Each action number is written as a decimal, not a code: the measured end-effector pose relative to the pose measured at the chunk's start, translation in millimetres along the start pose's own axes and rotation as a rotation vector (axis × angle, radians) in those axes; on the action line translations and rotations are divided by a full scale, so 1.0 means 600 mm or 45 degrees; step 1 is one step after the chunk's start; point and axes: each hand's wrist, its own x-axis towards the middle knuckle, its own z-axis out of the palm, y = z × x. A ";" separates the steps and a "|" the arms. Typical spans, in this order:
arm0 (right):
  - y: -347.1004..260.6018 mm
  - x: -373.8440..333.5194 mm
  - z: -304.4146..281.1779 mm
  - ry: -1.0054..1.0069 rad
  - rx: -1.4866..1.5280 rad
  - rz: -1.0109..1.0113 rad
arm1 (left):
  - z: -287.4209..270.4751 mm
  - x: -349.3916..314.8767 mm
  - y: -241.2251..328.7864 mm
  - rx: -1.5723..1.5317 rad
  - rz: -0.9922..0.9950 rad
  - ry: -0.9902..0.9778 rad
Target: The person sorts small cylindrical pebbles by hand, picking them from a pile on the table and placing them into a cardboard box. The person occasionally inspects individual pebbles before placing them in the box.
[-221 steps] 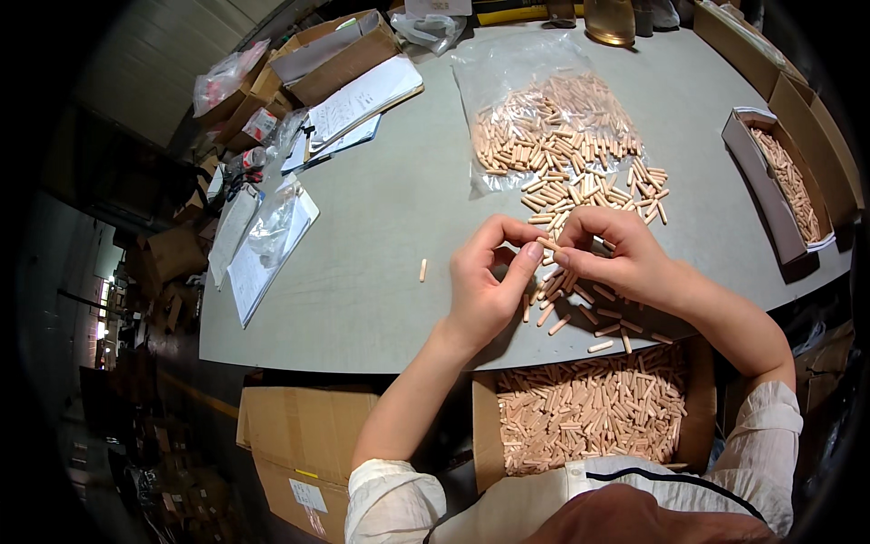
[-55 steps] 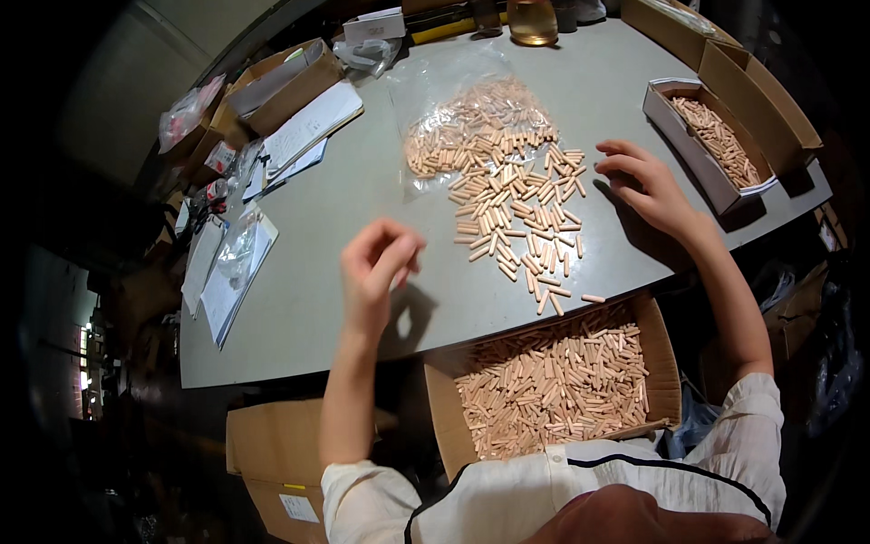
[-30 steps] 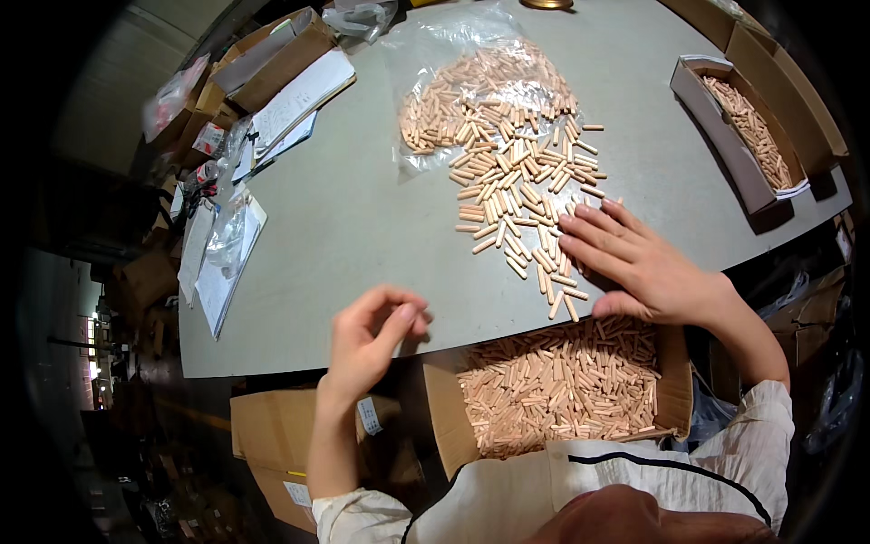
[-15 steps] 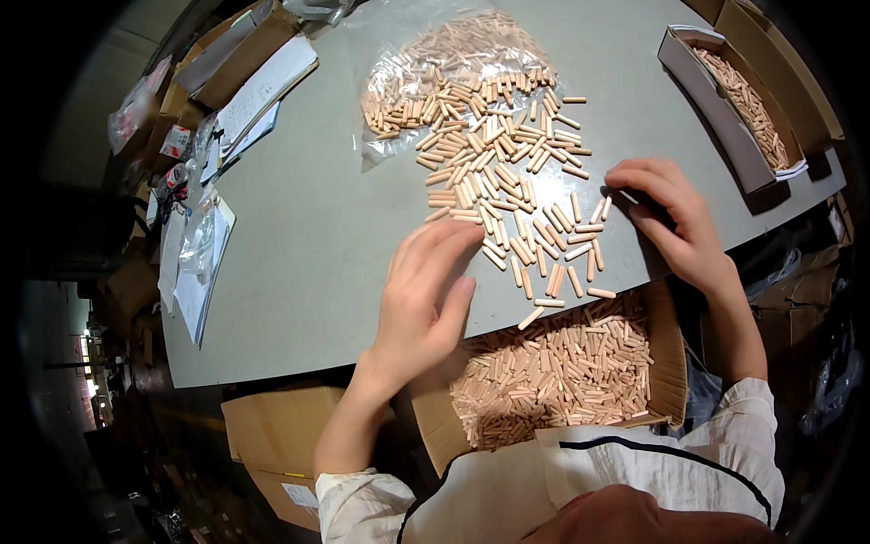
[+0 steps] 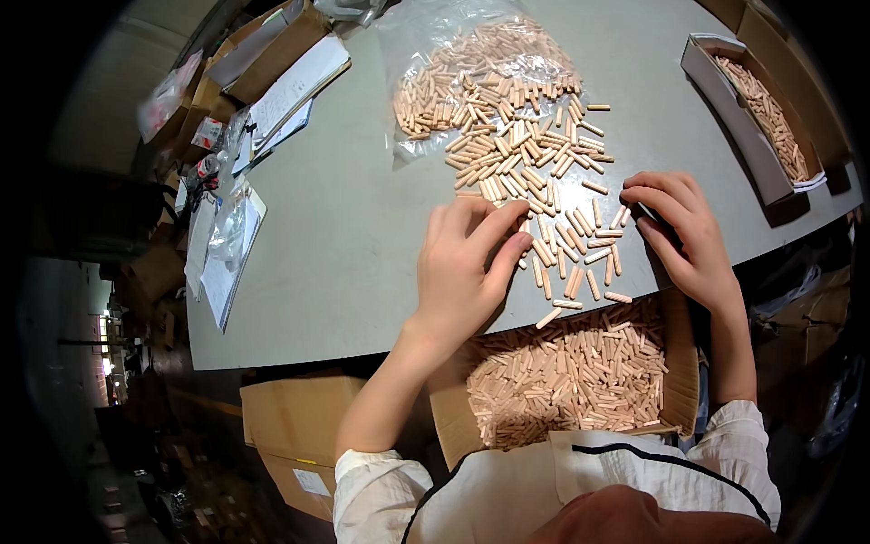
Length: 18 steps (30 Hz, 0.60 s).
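Small wooden dowels (image 5: 577, 220) with grooved sides lie loose across the grey table, spreading from the mouth of a clear plastic bag (image 5: 412, 77) toward the front edge. My left hand (image 5: 464, 263) is over the left side of the spread, its thumb and index finger apart, with fingertips among the dowels. Some dowels beneath that hand are hidden. On the other side, my right hand (image 5: 684, 231) rests with curved fingers and thumb apart, beside a couple of dowels. Below the table edge, an open cardboard box (image 5: 681, 363) is filled with many more dowels.
A long narrow carton (image 5: 725, 95) of dowels stands at the far right. Papers (image 5: 288, 91), a clipboard (image 5: 234, 281) and small boxes (image 5: 272, 59) line the left side. A closed cardboard box (image 5: 299, 412) sits below the table's front edge at left.
My left hand has moved right, further over the loose dowels, and its thumb and index finger have come nearer each other. My right hand stays about where it was. The view has shifted slightly.
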 end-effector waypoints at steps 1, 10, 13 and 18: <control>0.000 0.000 0.000 0.004 0.002 0.002 | 0.001 -0.001 -0.003 -0.019 -0.003 -0.005; 0.001 -0.004 -0.002 0.054 0.028 -0.004 | -0.002 -0.001 -0.011 -0.113 -0.082 0.013; 0.000 -0.006 -0.001 0.080 0.023 -0.002 | 0.000 -0.004 -0.013 -0.097 -0.082 0.047; 0.004 -0.007 0.003 0.133 -0.013 -0.040 | 0.013 -0.009 -0.003 0.157 0.007 0.245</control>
